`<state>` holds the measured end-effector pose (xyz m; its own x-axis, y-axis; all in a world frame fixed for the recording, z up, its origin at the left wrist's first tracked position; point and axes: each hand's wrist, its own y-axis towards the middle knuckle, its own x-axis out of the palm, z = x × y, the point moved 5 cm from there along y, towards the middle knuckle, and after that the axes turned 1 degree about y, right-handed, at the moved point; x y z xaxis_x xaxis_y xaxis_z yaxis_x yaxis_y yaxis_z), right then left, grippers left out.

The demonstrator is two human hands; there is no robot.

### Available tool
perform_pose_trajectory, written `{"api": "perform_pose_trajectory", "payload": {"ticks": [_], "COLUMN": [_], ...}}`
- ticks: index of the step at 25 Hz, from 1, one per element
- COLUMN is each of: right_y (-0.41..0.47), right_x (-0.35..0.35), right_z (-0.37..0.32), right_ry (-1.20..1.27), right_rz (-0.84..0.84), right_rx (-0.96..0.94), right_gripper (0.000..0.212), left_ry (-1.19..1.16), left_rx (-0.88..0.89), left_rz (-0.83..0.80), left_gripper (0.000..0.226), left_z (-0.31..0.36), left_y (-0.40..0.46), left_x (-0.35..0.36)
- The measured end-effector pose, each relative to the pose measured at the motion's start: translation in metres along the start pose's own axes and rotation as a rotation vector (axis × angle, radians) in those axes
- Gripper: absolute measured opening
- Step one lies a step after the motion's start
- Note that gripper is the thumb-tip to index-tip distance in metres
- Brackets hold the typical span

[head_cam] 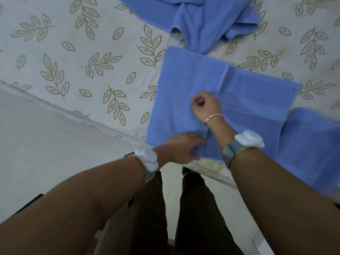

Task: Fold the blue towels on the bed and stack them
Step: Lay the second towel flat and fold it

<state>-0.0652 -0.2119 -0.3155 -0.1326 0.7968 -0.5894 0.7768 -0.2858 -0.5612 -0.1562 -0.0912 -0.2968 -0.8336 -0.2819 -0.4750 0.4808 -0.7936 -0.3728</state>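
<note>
A blue towel [184, 85] lies partly folded on the bed near its front edge. My left hand [182, 147] pinches the towel's near edge at the bed's edge. My right hand [203, 103] is over the towel's middle with curled fingers gripping a fold of the cloth. A crumpled blue towel [202, 21] lies at the far side of the bed. Another blue towel [312, 144] lies at the right, partly hidden by my right forearm.
The bed sheet [73, 52] is pale with a tan leaf print. The bed's front edge [73, 115] runs diagonally from left to lower right. Light floor tiles [46, 153] lie below it, and my legs stand at the bed's edge.
</note>
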Motion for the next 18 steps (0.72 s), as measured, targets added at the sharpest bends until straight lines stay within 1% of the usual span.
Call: {"api": "perform_pose_trajectory", "payload": {"ticks": [1, 2, 3, 4, 5, 7, 9, 13, 18], "right_y": [0.001, 0.003, 0.009, 0.014, 0.017, 0.025, 0.028, 0.031, 0.031], "right_x": [0.012, 0.018, 0.025, 0.029, 0.030, 0.029, 0.032, 0.033, 0.037], "right_z": [0.006, 0.011, 0.014, 0.013, 0.012, 0.013, 0.018, 0.026, 0.026], "right_ry": [-0.053, -0.111, -0.163, -0.214, -0.249, -0.232, -0.189, -0.150, -0.222], "right_rz": [-0.076, -0.119, -0.149, -0.164, -0.175, -0.190, -0.207, -0.219, -0.181], "right_rx": [0.032, 0.062, 0.074, 0.070, 0.064, 0.040, -0.004, 0.033, 0.051], "right_gripper": [0.012, 0.018, 0.024, 0.029, 0.032, 0.038, 0.041, 0.040, 0.039], "left_ry": [0.082, 0.160, 0.237, 0.326, 0.430, 0.588, 0.671, 0.674, 0.631], "left_rx": [0.040, 0.016, -0.061, -0.149, -0.204, -0.212, -0.230, -0.319, -0.347], "left_rz": [0.178, 0.328, 0.400, 0.407, 0.362, 0.276, 0.299, 0.393, 0.495], "left_gripper": [0.045, 0.042, 0.046, 0.053, 0.059, 0.064, 0.065, 0.071, 0.074], "left_z": [-0.008, -0.019, -0.036, -0.050, -0.062, -0.078, -0.086, -0.097, -0.098], "left_y": [-0.002, -0.003, -0.002, 0.003, 0.012, 0.037, 0.064, 0.105, 0.106], "left_x": [-0.014, -0.030, -0.045, -0.059, -0.069, -0.080, -0.094, -0.136, -0.138]}}
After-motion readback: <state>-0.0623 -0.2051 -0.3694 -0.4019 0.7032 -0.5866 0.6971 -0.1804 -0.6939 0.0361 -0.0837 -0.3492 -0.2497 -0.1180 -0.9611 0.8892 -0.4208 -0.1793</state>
